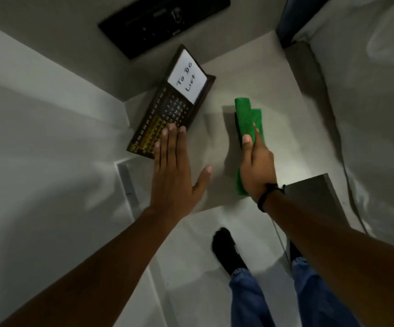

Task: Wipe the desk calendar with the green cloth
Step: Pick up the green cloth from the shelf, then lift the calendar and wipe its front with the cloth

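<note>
My right hand [257,168] holds the green cloth [246,119] tight. My flat, open left hand [174,171] should steady the desk calendar [167,107] at the counter [257,74] corner first.

A pale desk [250,74] carries the dark desk calendar [167,107] lying flat; a black keyboard [163,22] lies beyond it.

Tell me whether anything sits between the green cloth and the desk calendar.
Nothing visible does. The folded green cloth, gripped in the right hand, is apart from the dark wooden desk calendar, with only bare grey desk surface between. The open left hand reaches the calendar's near end, beside that path.
</note>
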